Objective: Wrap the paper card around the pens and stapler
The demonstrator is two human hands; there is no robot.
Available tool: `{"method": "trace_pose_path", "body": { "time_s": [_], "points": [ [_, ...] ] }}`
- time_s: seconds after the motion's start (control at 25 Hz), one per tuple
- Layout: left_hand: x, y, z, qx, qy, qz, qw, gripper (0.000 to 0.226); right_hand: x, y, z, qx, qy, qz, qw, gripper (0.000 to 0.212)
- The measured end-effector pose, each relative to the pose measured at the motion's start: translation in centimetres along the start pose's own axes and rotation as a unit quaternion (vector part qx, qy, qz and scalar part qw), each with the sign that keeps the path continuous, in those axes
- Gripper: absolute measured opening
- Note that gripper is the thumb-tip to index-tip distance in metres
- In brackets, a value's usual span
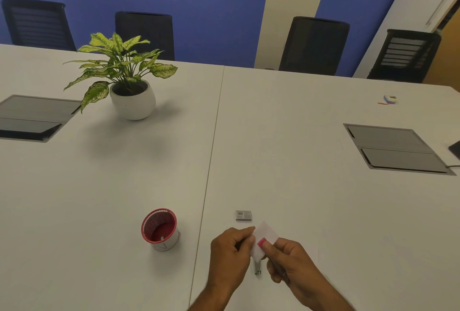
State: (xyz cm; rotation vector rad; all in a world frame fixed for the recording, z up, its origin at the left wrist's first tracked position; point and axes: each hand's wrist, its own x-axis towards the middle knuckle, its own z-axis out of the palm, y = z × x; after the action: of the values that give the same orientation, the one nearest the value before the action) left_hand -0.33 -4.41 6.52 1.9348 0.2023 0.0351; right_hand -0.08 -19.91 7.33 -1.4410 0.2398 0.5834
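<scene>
My left hand [230, 252] and my right hand [290, 263] both pinch a small white paper slip [265, 236] just above the white table [124, 186] near its front edge. My right thumb lies on the slip's face. Below the slip, a small grey metal object [257, 268] sticks out between my hands; which hand holds it I cannot tell. A small grey box with a barcode [243, 215] lies on the table just beyond my hands. A red-rimmed round cup [160, 230] stands to the left of my left hand.
A potted plant in a white pot [133, 100] stands at the far left. Two grey cable hatches [398, 149] [32, 118] are set into the table. A small blue and white item [389, 99] lies far right. Several black chairs [315, 45] line the far side.
</scene>
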Motion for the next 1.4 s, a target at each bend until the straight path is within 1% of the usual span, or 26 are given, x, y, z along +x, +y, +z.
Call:
{"method": "trace_pose_path", "body": {
  "time_s": [0.16,0.36,0.48,0.64,0.8,1.0,1.04,1.16,1.2,1.28,1.32,1.4],
  "points": [
    [0.3,-0.1,0.2,-0.006,-0.020,-0.004,1.000,0.025,0.5,0.8,-0.3,0.005,0.021,0.003,1.000,0.049],
    [0.6,-0.4,0.4,-0.002,-0.044,-0.014,0.999,0.026,0.8,1.0,-0.3,0.001,0.028,0.015,0.999,0.046],
    [0.6,-0.5,0.5,0.002,-0.057,-0.018,0.998,0.025,0.9,0.9,-0.3,0.013,0.029,0.007,0.999,0.045],
    [0.5,-0.9,0.7,-0.014,-0.044,-0.020,0.999,0.022,0.9,0.7,-0.2,0.017,0.032,-0.010,0.999,0.043],
    [0.3,-0.6,0.7,-0.023,-0.027,-0.022,0.999,0.020,0.9,0.6,0.0,-0.004,0.031,-0.014,0.999,0.044],
    [0.1,-0.4,0.9,-0.081,-0.042,-0.080,0.993,0.012,0.6,0.5,0.4,-0.003,0.049,-0.034,0.998,0.038],
    [0.0,-0.3,0.9,-0.096,-0.052,-0.093,0.990,0.017,0.6,0.5,0.5,-0.007,0.057,-0.035,0.998,0.039],
    [-0.2,-0.3,1.4,-0.158,-0.101,-0.120,0.975,0.059,0.4,0.3,0.7,-0.019,0.076,-0.040,0.996,0.039],
    [-0.2,-0.2,1.6,-0.175,-0.112,-0.122,0.971,0.064,0.3,0.1,0.8,-0.020,0.080,-0.044,0.996,0.038],
    [-0.3,-0.1,1.8,-0.191,-0.113,-0.113,0.968,0.066,0.2,-0.1,1.0,-0.018,0.089,-0.053,0.994,0.034],
    [-0.3,0.0,1.9,-0.193,-0.105,-0.110,0.969,0.064,0.2,-0.2,1.1,-0.015,0.093,-0.058,0.994,0.031],
    [-0.2,0.2,2.0,-0.194,-0.090,-0.105,0.971,0.051,0.3,-0.1,1.1,-0.012,0.101,-0.064,0.993,0.024]
  ]
}}
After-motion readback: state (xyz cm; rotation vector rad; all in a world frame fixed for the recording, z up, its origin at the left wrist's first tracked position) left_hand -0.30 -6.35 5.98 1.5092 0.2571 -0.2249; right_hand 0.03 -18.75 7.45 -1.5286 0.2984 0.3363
